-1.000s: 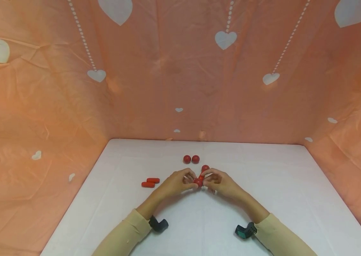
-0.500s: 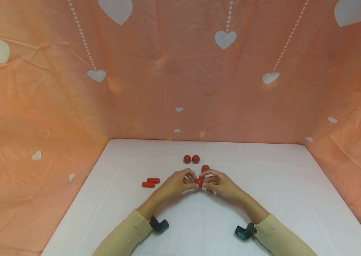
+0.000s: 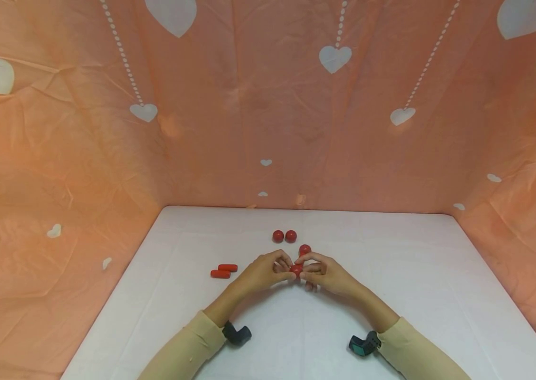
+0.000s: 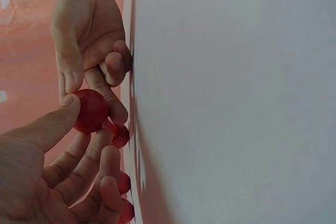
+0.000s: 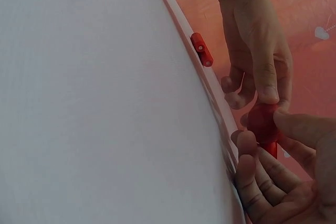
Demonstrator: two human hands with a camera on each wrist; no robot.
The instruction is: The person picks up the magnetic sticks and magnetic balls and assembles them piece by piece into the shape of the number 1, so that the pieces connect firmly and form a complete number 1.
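Pinching the same red ball [image 3: 296, 271], the left hand [image 3: 266, 270] and the right hand [image 3: 333, 273] meet over the white table [image 3: 391, 253], thumbs and fingers clamped on it; a red rod [image 5: 270, 150] runs from it to a farther ball [image 3: 305, 249], its long axis pointing away from the person and slightly right; two more balls [image 3: 290, 236] sit beyond; two loose rods [image 3: 227, 268] lie crosswise to the left; peach cloth [image 3: 268, 116] with pale hearts surrounds the table.

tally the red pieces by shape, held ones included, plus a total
Red balls: 4, including the held ball
Red rods: 3, including the partly hidden rod against the held ball
Total: 7 red pieces visible
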